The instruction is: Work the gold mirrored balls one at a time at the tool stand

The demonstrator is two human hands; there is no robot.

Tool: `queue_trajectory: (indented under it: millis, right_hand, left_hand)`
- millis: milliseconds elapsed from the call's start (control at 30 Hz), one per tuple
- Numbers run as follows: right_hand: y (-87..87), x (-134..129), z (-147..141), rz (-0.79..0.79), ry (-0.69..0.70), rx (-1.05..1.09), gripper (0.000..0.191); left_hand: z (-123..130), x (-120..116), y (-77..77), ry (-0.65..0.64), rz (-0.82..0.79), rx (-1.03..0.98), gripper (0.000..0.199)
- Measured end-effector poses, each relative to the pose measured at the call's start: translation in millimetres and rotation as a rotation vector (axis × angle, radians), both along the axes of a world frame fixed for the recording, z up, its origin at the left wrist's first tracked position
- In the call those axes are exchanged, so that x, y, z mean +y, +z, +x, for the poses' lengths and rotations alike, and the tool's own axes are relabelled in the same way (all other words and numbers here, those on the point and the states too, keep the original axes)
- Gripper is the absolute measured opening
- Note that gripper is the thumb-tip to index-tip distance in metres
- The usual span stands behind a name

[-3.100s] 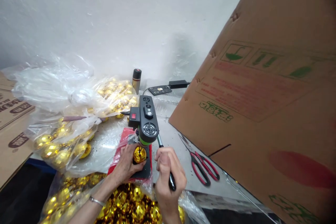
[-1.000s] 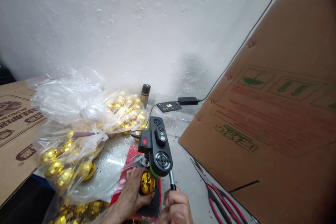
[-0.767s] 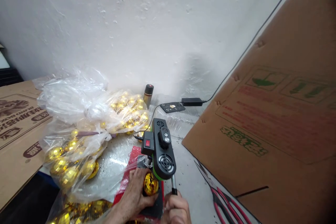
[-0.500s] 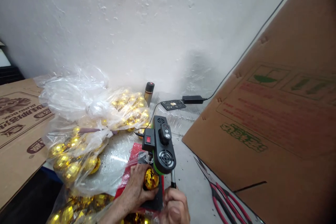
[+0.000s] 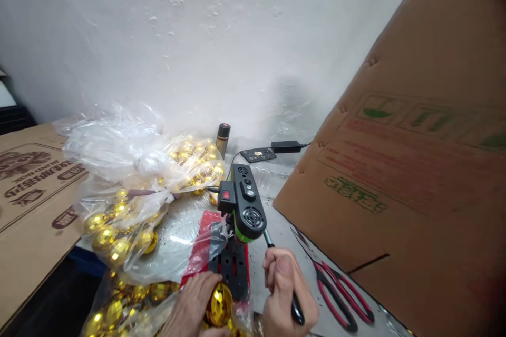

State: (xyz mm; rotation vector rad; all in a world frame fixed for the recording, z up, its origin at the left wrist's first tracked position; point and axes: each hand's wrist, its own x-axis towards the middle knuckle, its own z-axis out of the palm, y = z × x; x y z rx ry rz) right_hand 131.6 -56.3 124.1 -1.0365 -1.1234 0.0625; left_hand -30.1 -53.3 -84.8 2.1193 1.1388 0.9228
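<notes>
A small black bench drill press (image 5: 249, 202) with a green band and a red switch stands on a black slotted base (image 5: 235, 274) over a red sheet (image 5: 201, 237). My left hand (image 5: 193, 300) grips a shiny gold faceted ball (image 5: 220, 305) in front of the base, apart from the drill head. To its right, my right hand (image 5: 286, 295) is wrapped around the machine's lever (image 5: 297, 309), whose black end sticks out below the fist. Beside and below the left hand, more gold balls (image 5: 114, 313) lie in clear plastic.
Plastic bags of gold balls (image 5: 197, 160) fill the left, near a cardboard box (image 5: 35, 184). A spray can (image 5: 223, 139), a black power adapter (image 5: 285, 146) and a flat black panel (image 5: 259, 155) lie by the wall. Red-handled scissors (image 5: 343, 295) rest against a large carton (image 5: 395, 168).
My left hand has drawn the gold ball out from under the drill head, toward me. The lever has swung, its black end now showing below my right fist. The view has shifted slightly.
</notes>
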Motion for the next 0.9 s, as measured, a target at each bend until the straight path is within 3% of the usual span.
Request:
queue_trajectory:
  millis: [67, 133, 267, 367, 500, 633, 700, 767, 833, 900]
  right_hand:
    - [-4.0, -1, -1, -0.008, -0.006, 0.013, 0.037]
    - [-5.9, -1, -1, -0.018, -0.005, 0.029, 0.037]
    - [-6.3, -2, 0, -0.027, 0.015, 0.012, 0.037]
    - [-6.8, -2, -1, -0.004, 0.017, -0.001, 0.037]
    - [-10.4, -2, -1, -0.019, 0.009, 0.003, 0.036]
    - [-14.7, -2, 0, -0.036, 0.009, -0.024, 0.033]
    - [-15.4, -2, 1, -0.022, 0.016, -0.033, 0.033]
    - [-14.6, -2, 0, -0.005, 0.021, -0.040, 0.033]
    - [-12.8, -2, -1, -0.004, 0.021, -0.046, 0.033]
    - [-10.8, -2, -1, -0.013, 0.016, -0.051, 0.033]
  left_hand:
    - [-21, -14, -5.6, -0.029, 0.007, 0.083, 0.069]
    - [-46, -17, 3.6, 0.024, 0.053, 0.121, 0.063]
    - [-98, 13, 51.7, 0.131, 0.193, 0.295, 0.043]
    - [-127, 48, 82.2, 0.218, 0.300, 0.511, 0.044]
    - [-141, 70, 93.9, 0.273, 0.290, 0.815, 0.050]
    - [-143, 77, 96.5, 0.358, 0.260, 0.945, 0.056]
    - [-141, 80, 101.8, 0.398, 0.252, 0.906, 0.051]
    - [-134, 81, 108.8, 0.396, 0.251, 0.739, 0.045]
    - [-117, 75, 114.5, 0.371, 0.201, 0.439, 0.043]
    - [-88, 59, 116.3, 0.355, 0.023, 0.052, 0.056]
